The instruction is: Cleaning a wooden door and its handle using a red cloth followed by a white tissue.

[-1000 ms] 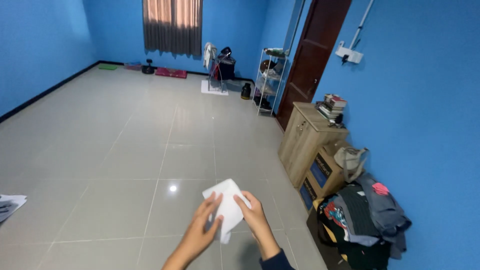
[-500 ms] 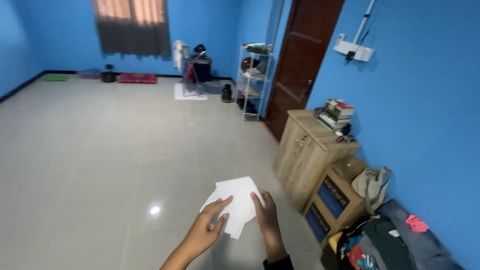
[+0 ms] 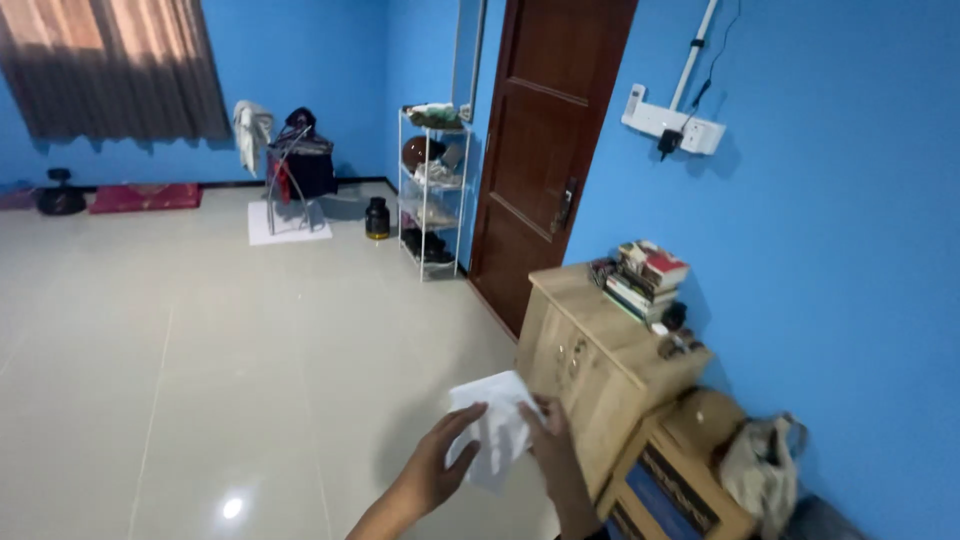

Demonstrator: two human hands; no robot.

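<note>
In the head view, both hands are raised above the tiled floor [image 3: 200,380] with a crumpled white paper [image 3: 492,425] held between them. The left hand [image 3: 437,468] has its fingers closed on the paper's left edge, and the right hand [image 3: 548,450] pinches its right edge. Just to the right stands a wooden cabinet [image 3: 600,365] with stacked books [image 3: 645,275] at its back edge, against the blue wall [image 3: 830,250].
</note>
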